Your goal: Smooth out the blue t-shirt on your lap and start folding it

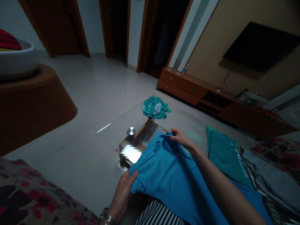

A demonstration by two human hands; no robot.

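A bright blue shirt (171, 175) is spread across my lap and over the near end of a low glass-topped table (146, 132). My left hand (124, 190) pinches its lower left corner, fingers closed on the cloth. My right hand (179, 137) grips the shirt's far edge, where the fabric bunches up. A watch or bracelet (106, 217) sits on my left wrist.
A crumpled green garment (156, 107) lies at the table's far end, next to a round metal knob (131, 131). More clothes, green (222, 156) and grey (264, 178), lie at right. A wooden TV cabinet (201, 90) stands beyond, a floral sofa (28, 193) at left, and bare tiled floor (93, 103) in between.
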